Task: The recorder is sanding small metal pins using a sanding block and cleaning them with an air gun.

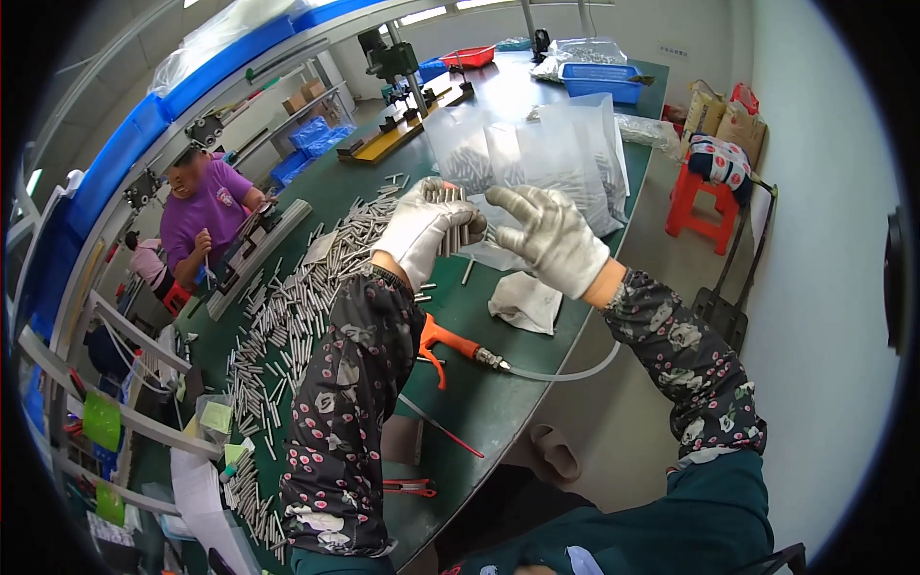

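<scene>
My left hand (414,235), in a white work glove, is closed around a small bundle of short metal pins (454,222), held upright side by side above the table. Just to its right is my right hand (556,241), also gloved, with its fingers spread and nothing visible in them. Its fingertips point toward the bundle. Many loose pins (287,311) lie heaped on the green table (489,402) to the left. Beyond my hands stand clear plastic bags (565,158) with metal pins inside. A folded whitish cloth (526,302) lies below my right hand.
An orange air gun (448,341) with a hose rests near the table's right edge, a red cutter knife (410,488) nearer me. Blue basket (602,82) and red basket (470,57) stand at the far end. Red stool (698,206) is at right; a person in purple (206,213) works across the table.
</scene>
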`<state>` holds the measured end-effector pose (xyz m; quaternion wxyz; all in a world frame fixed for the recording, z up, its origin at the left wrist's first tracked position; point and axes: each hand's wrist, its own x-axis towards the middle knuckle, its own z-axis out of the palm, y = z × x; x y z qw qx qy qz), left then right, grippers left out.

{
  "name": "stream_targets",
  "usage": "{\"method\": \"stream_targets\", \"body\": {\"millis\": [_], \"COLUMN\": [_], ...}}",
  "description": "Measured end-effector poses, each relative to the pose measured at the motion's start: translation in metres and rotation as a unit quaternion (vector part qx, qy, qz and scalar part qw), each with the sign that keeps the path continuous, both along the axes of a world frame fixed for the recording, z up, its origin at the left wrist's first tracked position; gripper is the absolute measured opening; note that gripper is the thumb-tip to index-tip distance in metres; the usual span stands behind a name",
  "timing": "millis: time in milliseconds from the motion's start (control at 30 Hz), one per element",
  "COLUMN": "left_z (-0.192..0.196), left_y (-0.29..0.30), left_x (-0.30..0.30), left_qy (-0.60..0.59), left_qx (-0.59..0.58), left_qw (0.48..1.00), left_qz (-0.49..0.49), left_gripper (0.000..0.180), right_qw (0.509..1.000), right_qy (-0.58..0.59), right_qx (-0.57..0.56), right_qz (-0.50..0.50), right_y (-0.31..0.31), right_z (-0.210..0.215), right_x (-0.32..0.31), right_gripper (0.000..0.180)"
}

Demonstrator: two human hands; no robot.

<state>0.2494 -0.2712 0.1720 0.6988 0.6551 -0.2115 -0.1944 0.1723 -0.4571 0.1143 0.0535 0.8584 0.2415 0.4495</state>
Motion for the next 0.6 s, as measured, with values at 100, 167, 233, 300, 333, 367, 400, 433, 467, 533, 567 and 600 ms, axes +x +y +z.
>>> {"method": "stream_targets", "body": {"millis": [100, 167, 233, 300, 333, 367, 400, 433, 467, 533, 567, 600], "left_z": [-0.011, -0.015, -0.017, -0.017, -0.016, -0.016, -0.015, -0.015, -0.015, -0.017, -0.019, -0.024], "left_y": [-0.004, 0.000, 0.007, 0.012, 0.014, 0.015, 0.014, 0.013, 0.012, 0.010, 0.010, 0.010], "left_x": [-0.001, -0.001, -0.002, -0.003, -0.003, -0.004, -0.004, -0.004, -0.004, -0.004, -0.005, -0.006], "left_qy": [0.032, 0.021, -0.056, -0.046, -0.050, -0.054, -0.065, -0.076, -0.091, -0.112, -0.120, -0.122], "left_qx": [0.094, 0.209, 0.278, 0.253, 0.263, 0.291, 0.303, 0.328, 0.341, 0.366, 0.385, 0.352], "left_qw": [0.994, 0.974, 0.943, 0.932, 0.930, 0.923, 0.914, 0.901, 0.889, 0.870, 0.859, 0.885], "left_qz": [-0.045, -0.090, -0.176, -0.254, -0.251, -0.246, -0.261, -0.274, -0.290, -0.310, -0.315, -0.279], "left_gripper": [0.034, 0.039, 0.046, 0.068, 0.070, 0.071, 0.072, 0.074, 0.075, 0.077, 0.079, 0.068], "right_qw": [1.000, 1.000, 0.998, 0.996, 0.990, 0.989, 0.987, 0.985, 0.983, 0.980, 0.985, 0.988], "right_qy": [-0.007, -0.006, -0.011, 0.007, -0.013, -0.006, -0.006, -0.007, -0.001, 0.011, 0.012, 0.021], "right_qx": [0.010, 0.017, 0.057, 0.093, 0.137, 0.147, 0.163, 0.174, 0.184, 0.195, 0.174, 0.149], "right_qz": [-0.001, 0.025, 0.029, 0.011, 0.015, 0.010, 0.005, 0.006, -0.008, -0.027, 0.003, 0.029], "right_y": [-0.002, -0.001, 0.001, 0.004, 0.005, 0.006, 0.006, 0.006, 0.006, 0.006, 0.006, 0.008], "right_z": [0.003, 0.002, -0.003, -0.011, -0.015, -0.018, -0.021, -0.024, -0.025, -0.026, -0.025, -0.025], "right_x": [0.003, 0.002, -0.003, -0.010, -0.011, -0.012, -0.012, -0.012, -0.012, -0.012, -0.012, -0.015], "right_gripper": [0.023, 0.018, 0.013, 0.013, 0.015, 0.015, 0.015, 0.016, 0.018, 0.022, 0.023, 0.024]}}
